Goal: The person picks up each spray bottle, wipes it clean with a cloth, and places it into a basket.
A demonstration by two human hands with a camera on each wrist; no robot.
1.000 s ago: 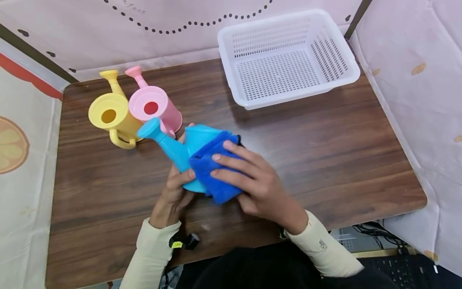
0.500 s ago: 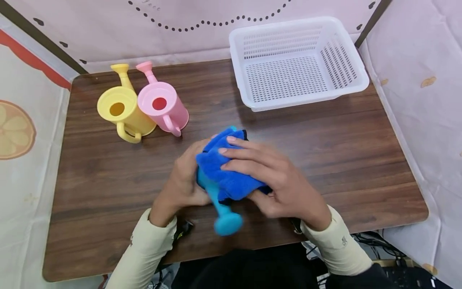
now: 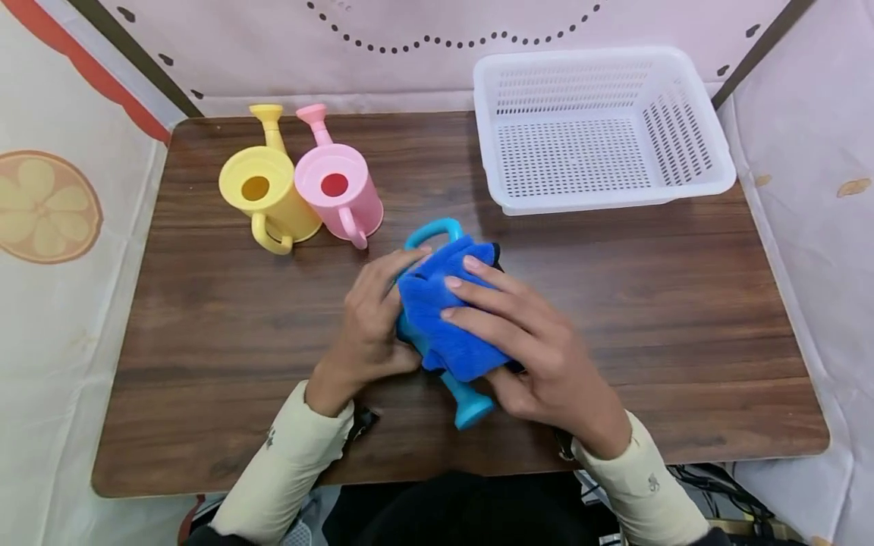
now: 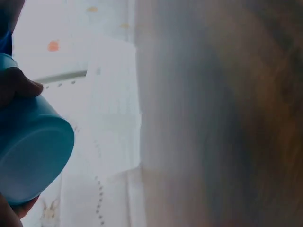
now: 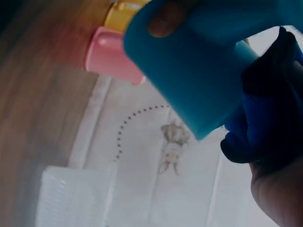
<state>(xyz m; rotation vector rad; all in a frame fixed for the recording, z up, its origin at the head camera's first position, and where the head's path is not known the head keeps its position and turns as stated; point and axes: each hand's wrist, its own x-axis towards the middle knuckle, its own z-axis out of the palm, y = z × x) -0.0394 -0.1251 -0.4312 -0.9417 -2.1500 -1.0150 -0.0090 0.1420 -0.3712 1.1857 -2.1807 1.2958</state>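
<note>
A light-blue watering can (image 3: 473, 403) is held over the front middle of the table, its spout toward the person and its handle pointing away. My left hand (image 3: 372, 318) grips the can's body from the left side; the left wrist view shows the can's round base (image 4: 38, 158) between thumb and fingers. A dark-blue cloth (image 3: 447, 311) with black edging covers much of the can. My right hand (image 3: 539, 341) holds this cloth against the can, fingers spread over its top and thumb beneath. In the right wrist view the cloth (image 5: 265, 118) lies at the can's end.
A yellow watering can (image 3: 262, 186) and a pink watering can (image 3: 341, 186) stand side by side at the back left of the wooden table (image 3: 273, 334). A white slotted basket (image 3: 614, 205) sits at the back right. Printed cloth walls (image 3: 410, 76) enclose the table.
The blue can has been turned round in my left hand, its spout swinging from the far left to the near side. My right hand has kept the cloth on it. The head view has shifted.
</note>
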